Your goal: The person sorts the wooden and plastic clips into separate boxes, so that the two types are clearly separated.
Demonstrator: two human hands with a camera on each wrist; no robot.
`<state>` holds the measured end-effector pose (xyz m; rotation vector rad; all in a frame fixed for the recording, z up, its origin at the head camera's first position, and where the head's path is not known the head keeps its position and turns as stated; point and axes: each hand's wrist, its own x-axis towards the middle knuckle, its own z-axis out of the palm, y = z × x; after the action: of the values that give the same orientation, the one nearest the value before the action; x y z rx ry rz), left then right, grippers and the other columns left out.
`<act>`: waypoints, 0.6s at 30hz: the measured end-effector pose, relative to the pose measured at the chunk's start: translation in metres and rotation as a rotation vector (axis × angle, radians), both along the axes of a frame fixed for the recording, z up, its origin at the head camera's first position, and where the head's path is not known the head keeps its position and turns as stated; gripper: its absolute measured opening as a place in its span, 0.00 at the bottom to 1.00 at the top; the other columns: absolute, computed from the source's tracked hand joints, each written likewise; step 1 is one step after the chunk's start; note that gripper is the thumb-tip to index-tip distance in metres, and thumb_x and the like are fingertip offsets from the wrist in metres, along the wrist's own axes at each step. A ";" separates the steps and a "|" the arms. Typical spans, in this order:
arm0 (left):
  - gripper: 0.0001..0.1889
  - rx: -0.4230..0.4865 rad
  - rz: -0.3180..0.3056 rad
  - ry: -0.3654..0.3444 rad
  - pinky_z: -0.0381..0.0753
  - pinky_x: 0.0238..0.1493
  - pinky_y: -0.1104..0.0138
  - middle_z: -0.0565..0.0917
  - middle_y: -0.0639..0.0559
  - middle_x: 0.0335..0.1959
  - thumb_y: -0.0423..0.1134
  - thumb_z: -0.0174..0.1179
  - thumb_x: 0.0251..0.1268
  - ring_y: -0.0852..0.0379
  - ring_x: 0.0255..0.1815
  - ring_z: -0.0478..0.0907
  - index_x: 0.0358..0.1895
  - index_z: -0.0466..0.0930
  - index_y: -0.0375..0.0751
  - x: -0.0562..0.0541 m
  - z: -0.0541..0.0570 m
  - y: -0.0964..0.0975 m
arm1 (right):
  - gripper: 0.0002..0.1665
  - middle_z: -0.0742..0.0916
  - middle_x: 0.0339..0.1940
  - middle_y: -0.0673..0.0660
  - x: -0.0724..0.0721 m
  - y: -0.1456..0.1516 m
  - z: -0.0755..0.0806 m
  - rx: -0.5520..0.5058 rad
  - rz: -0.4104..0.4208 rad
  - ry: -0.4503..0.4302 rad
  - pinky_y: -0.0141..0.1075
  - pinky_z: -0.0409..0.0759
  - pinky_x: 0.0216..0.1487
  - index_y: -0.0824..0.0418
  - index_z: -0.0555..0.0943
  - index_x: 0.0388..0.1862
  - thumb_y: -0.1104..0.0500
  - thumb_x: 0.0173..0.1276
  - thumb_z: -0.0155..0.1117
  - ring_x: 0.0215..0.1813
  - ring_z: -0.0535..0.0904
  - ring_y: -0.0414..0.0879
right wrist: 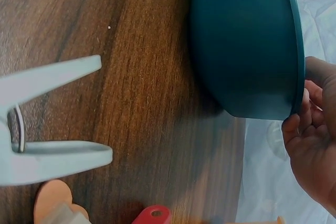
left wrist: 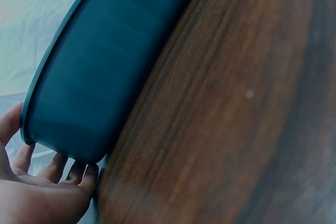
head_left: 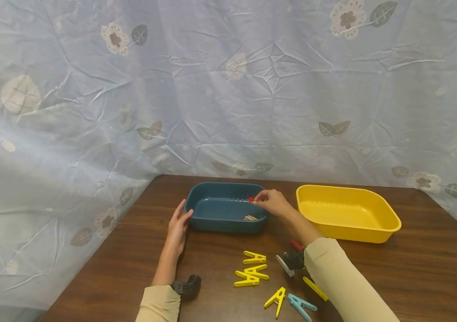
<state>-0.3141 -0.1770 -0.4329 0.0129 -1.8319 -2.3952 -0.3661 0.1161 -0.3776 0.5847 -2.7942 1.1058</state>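
From my end of the feed I read the counter [head_left: 212, 250] as a clock centred on the blue basin [head_left: 226, 226], twelve at the far edge. The left hand [head_left: 177, 228] rests at nine o'clock, fingers spread and fairly straight, their tips touching the basin's outer end wall. The right hand [head_left: 273, 202] is at three o'clock, thumb and fingers pinching a small red clip [head_left: 251, 199] just inside the rim, above the basin floor. My right wrist view shows those fingers bent close to the basin's corner, though the wall hides the clip there. A few small pale pieces [head_left: 250, 218] lie in the basin toward four o'clock.

Farther out at three o'clock I have the yellow basin [head_left: 349, 232], apart from the blue one. At five o'clock three yellow clips [head_left: 254, 257] lie grouped, with a lone yellow clip [head_left: 275, 302] farther out and a light blue clip [head_left: 301, 306] just beside it. Near four o'clock another yellow clip [head_left: 315, 288] lies by the right sleeve [head_left: 345, 281], and a red piece [head_left: 296, 244] shows partly behind the forearm.
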 end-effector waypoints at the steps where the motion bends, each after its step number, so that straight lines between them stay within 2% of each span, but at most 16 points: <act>1: 0.30 0.001 0.000 -0.001 0.40 0.65 0.48 0.42 0.45 0.73 0.36 0.51 0.68 0.47 0.71 0.38 0.71 0.52 0.42 0.000 0.000 0.000 | 0.06 0.82 0.28 0.53 0.000 0.000 0.000 -0.001 0.004 0.002 0.39 0.75 0.36 0.64 0.82 0.34 0.61 0.61 0.64 0.33 0.75 0.47; 10: 0.30 0.002 0.011 0.004 0.41 0.65 0.47 0.43 0.44 0.73 0.35 0.51 0.68 0.46 0.71 0.38 0.71 0.52 0.40 0.001 0.002 0.000 | 0.06 0.84 0.29 0.54 -0.001 0.001 0.000 0.001 0.052 0.042 0.40 0.76 0.37 0.66 0.83 0.34 0.64 0.61 0.62 0.34 0.77 0.48; 18: 0.30 0.003 0.010 0.008 0.41 0.65 0.47 0.43 0.45 0.73 0.36 0.52 0.68 0.46 0.71 0.37 0.71 0.52 0.40 0.001 0.001 0.001 | 0.07 0.84 0.35 0.54 0.002 0.007 0.004 -0.043 0.122 0.029 0.43 0.76 0.43 0.66 0.82 0.37 0.63 0.63 0.60 0.41 0.78 0.50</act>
<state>-0.3129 -0.1765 -0.4315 0.0125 -1.8201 -2.3877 -0.3642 0.1228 -0.3736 0.7693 -2.7354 1.1660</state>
